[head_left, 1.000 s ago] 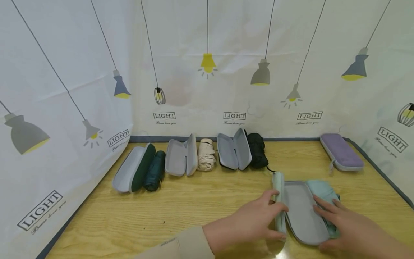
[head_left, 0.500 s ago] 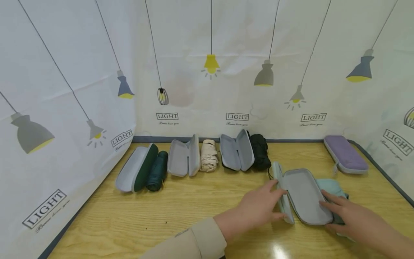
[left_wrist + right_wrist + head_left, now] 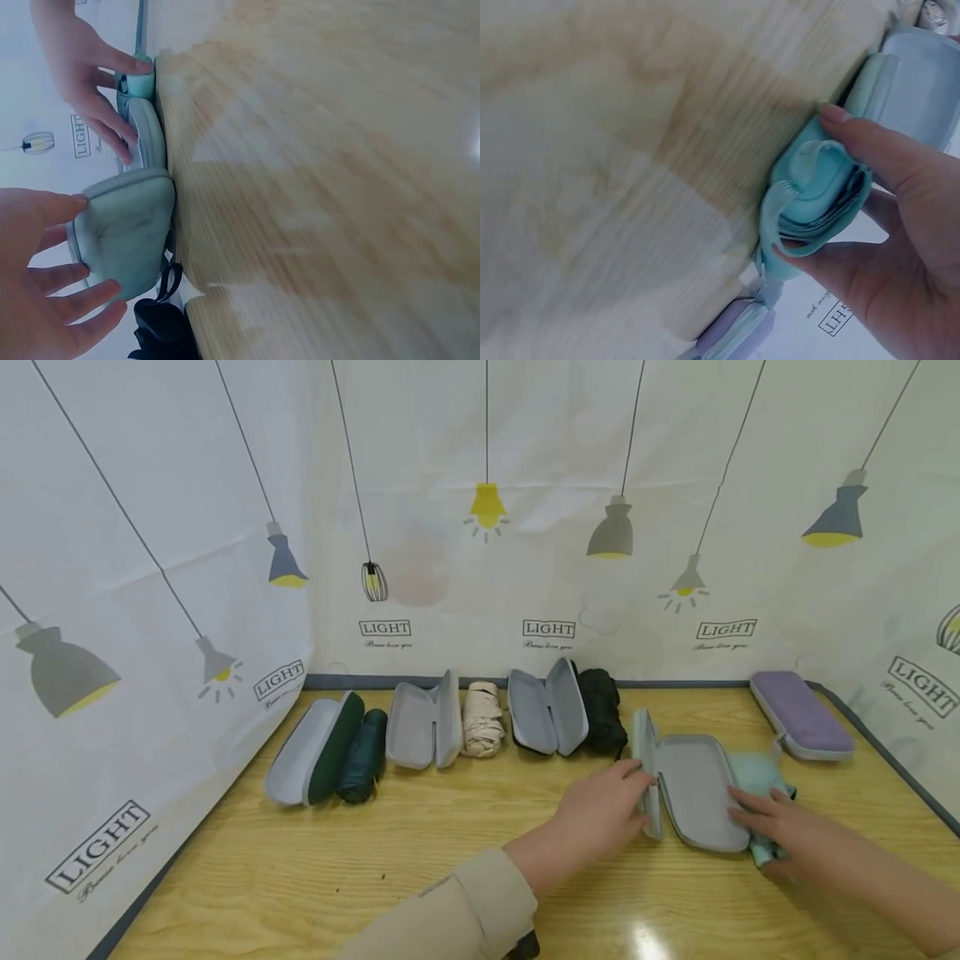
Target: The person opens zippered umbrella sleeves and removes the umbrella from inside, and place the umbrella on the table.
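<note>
In the head view, a mint hard case (image 3: 697,793) lies unfolded at the right of the table, its grey lining facing up. My left hand (image 3: 592,814) grips the upright lid (image 3: 127,229) loosely by its edge; its outer fingers are spread in the left wrist view. A folded mint umbrella (image 3: 753,772) lies along the case's right side. My right hand (image 3: 795,835) pinches it between thumb and fingers, with fingertips also over the case's rim. The umbrella's round end and strap (image 3: 780,199) show in the right wrist view.
Along the back stand a green case (image 3: 322,760), green umbrella (image 3: 363,756), grey-lined case (image 3: 420,727), beige umbrella (image 3: 482,720), black case (image 3: 547,706) and black umbrella (image 3: 602,710). A closed purple case (image 3: 802,714) lies at back right. A printed cloth wall (image 3: 487,585) encloses the table.
Both hands have moved the mint case and umbrella away from me toward the back of the table, beside the black umbrella. The other cases and umbrellas stay in place.
</note>
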{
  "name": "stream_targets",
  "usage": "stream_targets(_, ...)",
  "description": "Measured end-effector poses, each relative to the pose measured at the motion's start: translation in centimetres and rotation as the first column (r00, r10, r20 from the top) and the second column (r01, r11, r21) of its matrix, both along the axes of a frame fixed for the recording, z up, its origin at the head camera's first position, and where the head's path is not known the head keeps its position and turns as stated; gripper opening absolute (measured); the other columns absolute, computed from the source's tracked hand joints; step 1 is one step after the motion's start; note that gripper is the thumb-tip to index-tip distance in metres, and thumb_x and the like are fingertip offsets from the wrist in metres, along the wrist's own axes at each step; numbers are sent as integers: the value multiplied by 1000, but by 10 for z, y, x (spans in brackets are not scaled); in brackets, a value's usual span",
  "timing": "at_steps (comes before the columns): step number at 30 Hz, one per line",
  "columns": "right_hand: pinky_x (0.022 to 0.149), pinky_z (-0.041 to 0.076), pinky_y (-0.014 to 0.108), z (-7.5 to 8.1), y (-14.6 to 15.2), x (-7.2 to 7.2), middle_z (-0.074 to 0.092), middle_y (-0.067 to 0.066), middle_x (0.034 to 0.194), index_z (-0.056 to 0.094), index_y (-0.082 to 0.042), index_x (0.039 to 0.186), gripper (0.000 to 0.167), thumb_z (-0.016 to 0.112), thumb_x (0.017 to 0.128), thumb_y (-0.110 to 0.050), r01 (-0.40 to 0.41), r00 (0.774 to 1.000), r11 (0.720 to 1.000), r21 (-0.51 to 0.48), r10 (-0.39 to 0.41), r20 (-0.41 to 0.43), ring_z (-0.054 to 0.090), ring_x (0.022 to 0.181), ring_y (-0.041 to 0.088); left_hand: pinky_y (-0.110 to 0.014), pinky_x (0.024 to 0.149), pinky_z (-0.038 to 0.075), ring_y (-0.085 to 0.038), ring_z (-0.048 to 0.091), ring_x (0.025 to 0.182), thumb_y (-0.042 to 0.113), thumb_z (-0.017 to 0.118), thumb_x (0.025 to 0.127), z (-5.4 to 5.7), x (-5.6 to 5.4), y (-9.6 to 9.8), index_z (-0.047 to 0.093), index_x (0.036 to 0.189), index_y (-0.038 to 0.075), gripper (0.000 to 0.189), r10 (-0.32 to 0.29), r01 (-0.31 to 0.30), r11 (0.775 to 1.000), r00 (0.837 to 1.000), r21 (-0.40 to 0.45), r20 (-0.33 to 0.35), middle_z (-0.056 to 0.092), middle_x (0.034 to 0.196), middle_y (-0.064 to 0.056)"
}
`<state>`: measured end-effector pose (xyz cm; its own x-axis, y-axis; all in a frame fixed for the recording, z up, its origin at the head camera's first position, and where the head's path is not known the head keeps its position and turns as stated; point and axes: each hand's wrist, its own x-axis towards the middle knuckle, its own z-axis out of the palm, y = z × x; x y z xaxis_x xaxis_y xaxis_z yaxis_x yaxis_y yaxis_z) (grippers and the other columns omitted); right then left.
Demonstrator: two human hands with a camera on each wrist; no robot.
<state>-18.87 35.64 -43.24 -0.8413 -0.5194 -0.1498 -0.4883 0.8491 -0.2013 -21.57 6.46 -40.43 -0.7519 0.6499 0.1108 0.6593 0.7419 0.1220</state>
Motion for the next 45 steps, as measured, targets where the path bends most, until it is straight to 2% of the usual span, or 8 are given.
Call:
stream_targets(4, 82, 43, 68, 4, -3, -9, 41, 33, 140, 60, 8, 125, 70, 85, 71, -28, 2, 1000, 1000, 17, -2, -17, 32, 111, 74, -19, 80, 49, -5, 54, 117, 37, 67, 93, -1, -5, 5, 57, 134, 28, 43, 40, -40, 999, 999, 28, -2, 50, 139, 8)
stream_targets(11, 80, 45, 66, 5, -7, -25, 45, 34, 137, 66, 8, 118, 60, 80, 76, -33, 20, 996, 1000, -6, -21, -83, 37, 105, 74, -16, 57, 42, -2, 55, 82, 38, 68, 92, -2, -15, 12, 58, 132, 31, 41, 109, -111, 992, 993, 61, 46, 55, 114, 7)
stream_targets(20, 82, 45, 65, 6, -9, -51, 43, 33, 139, 64, 9, 119, 69, 84, 72, -37, 49, 997, 998, 30, -48, -55, 36, 109, 72, -15, 60, 42, -4, 58, 86, 40, 67, 92, -3, -28, 16, 54, 136, 31, 47, 150, -151, 986, 989, 69, 21, 57, 118, 6)
stream_targets(25, 81, 45, 66, 10, -7, -63, 44, 34, 137, 64, 10, 118, 68, 80, 76, -40, 59, 998, 998, 33, -58, -37, 37, 110, 71, -17, 53, 41, -2, 53, 69, 43, 66, 92, -3, -32, 17, 50, 138, 32, 50, 184, -190, 976, 981, 103, 61, 58, 116, 7)
stream_targets(27, 83, 43, 67, 12, -7, -69, 50, 31, 134, 58, 13, 124, 76, 78, 78, -43, 83, 997, 996, 27, -82, -13, 36, 112, 70, -18, 51, 40, -2, 49, 63, 44, 65, 93, -2, -32, 15, 51, 137, 32, 48, 194, -203, 972, 978, 123, 78, 58, 114, 8)
stream_targets(32, 90, 38, 68, 16, -10, -82, 63, 22, 121, 39, 18, 137, 94, 74, 81, -49, 134, 990, 990, 32, -135, 32, 33, 117, 68, -19, 54, 41, -3, 53, 70, 43, 62, 95, 5, -28, 3, 59, 128, 30, 35, 195, -210, 966, 975, 148, 110, 60, 111, 9)
stream_targets(38, 94, 35, 67, 22, -15, -98, 63, 21, 123, 38, 17, 138, 95, 73, 82, -51, 153, 986, 986, 61, -156, 64, 35, 120, 64, -19, 55, 42, -3, 56, 73, 39, 60, 97, 15, -19, -20, 64, 124, 26, 30, 171, -193, 966, 976, 175, 134, 61, 104, 10)
stream_targets(45, 97, 35, 64, 17, -14, -118, 62, 23, 123, 37, 17, 139, 98, 73, 81, -53, 174, 981, 983, 65, -178, 73, 46, 118, 54, -22, 62, 47, -6, 61, 87, 39, 58, 98, 25, -10, -47, 62, 126, 27, 30, 121, -152, 971, 978, 183, 171, 64, 112, 8)
